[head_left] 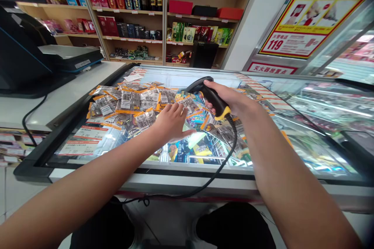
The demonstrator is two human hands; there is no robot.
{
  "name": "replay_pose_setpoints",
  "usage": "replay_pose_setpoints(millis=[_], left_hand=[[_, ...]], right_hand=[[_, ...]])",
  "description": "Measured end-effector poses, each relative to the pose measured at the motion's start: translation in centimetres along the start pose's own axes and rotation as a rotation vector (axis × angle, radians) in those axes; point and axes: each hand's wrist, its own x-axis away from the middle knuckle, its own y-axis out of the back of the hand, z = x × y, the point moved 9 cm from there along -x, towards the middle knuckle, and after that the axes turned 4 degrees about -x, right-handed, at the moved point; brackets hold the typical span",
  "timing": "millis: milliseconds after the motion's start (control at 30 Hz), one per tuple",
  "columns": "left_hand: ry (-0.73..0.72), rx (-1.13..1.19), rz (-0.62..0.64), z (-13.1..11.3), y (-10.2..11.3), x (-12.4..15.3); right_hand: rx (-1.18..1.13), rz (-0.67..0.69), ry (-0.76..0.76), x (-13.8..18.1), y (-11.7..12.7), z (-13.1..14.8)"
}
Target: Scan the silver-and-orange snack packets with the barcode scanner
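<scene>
While the right hand is wrapped around the grip of a black-and-yellow barcode scanner, the left hand lies palm down with its fingers extended and its thumb spread to the side, closed around nothing; whether its fingertips press on a packet beneath them cannot be told. The scanner is held above the glass top of a chest freezer, its head directed towards the left, over a loose heap of small packets with orange edges and printed labels. Its black cable leaves the base of the grip and curves down past the front edge of the freezer. Judged by its form, the scanner is light and rigid, with a hard shell best grasped around the narrow grip below the head, as here; its window would suffer most from a knock, and the cable may drag. The packets are probably very light, flexible and somewhat slippery, their film apt to slide over neighbouring pieces and over the glass; a pinch at an orange edge should lift one singly and leave its label uncovered. Colourful bags lie beneath the glass, and price labels occupy its near left corner.
</scene>
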Motion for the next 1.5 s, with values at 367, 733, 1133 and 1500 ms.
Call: replay_pose_setpoints(millis=[367, 733, 1133, 1500], left_hand=[[0.03, 0.016, 0.04, 0.1, -0.9, 0.1], [-0.201, 0.092, -0.015, -2.0, -0.4, -0.6], [0.094, -0.055, -0.038, 1.4, 0.2, -0.5], [-0.37, 0.201, 0.012, -3.9, 0.1, 0.0]], right_hand=[[0.011, 0.083, 0.041, 0.1, -0.5, -0.2], [0.636, -0.378, -0.019, -0.5, 5.5, 0.3], [1.015, -0.273, 0.037, -1.1, 2.1, 0.2], [0.986, -0.256, 0.027, -1.4, 2.4, -0.2]])
